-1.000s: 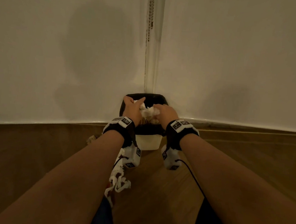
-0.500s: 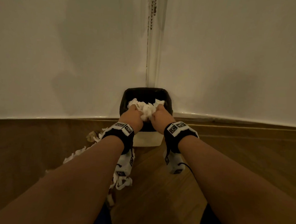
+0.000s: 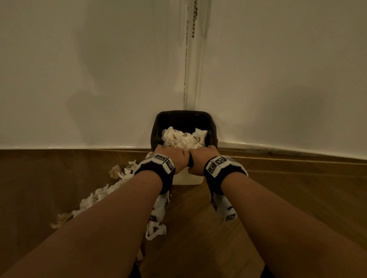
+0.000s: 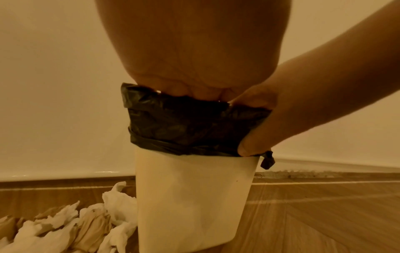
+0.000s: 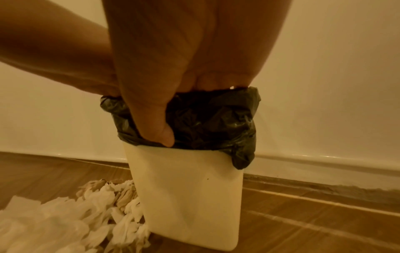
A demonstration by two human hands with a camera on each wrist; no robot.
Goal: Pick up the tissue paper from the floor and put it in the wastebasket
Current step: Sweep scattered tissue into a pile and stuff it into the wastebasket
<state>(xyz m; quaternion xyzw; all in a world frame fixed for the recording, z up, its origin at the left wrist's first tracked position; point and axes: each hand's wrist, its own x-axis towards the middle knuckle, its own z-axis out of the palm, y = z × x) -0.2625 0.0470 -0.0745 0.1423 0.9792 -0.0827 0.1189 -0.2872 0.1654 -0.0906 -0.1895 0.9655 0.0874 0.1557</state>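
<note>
a: what has changed in the last second?

b: a second ago both hands held a crumpled white wad above the small cream plastic wastebasket (image 3: pixel 189 180) with its black bin liner (image 4: pixel 190 126). now that wad of white tissue paper (image 3: pixel 183 138) sits down inside the liner, and the hands have dropped to the near rim.

a: so what are the hands doing?

b: the left hand (image 3: pixel 172 156) has its fingers tucked over the rim into the bin; what they touch inside is hidden, so i cannot tell if they hold anything. the right hand (image 3: pixel 200 161) grips the rim, its thumb (image 5: pixel 155 126) pressed against the liner on the outside and its fingers hooked over the edge.

a: is the job finished, then?

b: i'd judge not. one load is in, but a trail of loose white and brownish tissue scraps (image 3: pixel 100 195) still lies on the brown wooden floor (image 3: pixel 282 200), just left of the bin and touching its base in the wrist views. more picking up seems needed.

a: any brand or writing?

b: none on the wastebasket or liner. the black wrist bands (image 3: pixel 214 166) carry white tags with square black coded markers, not readable words.
</note>
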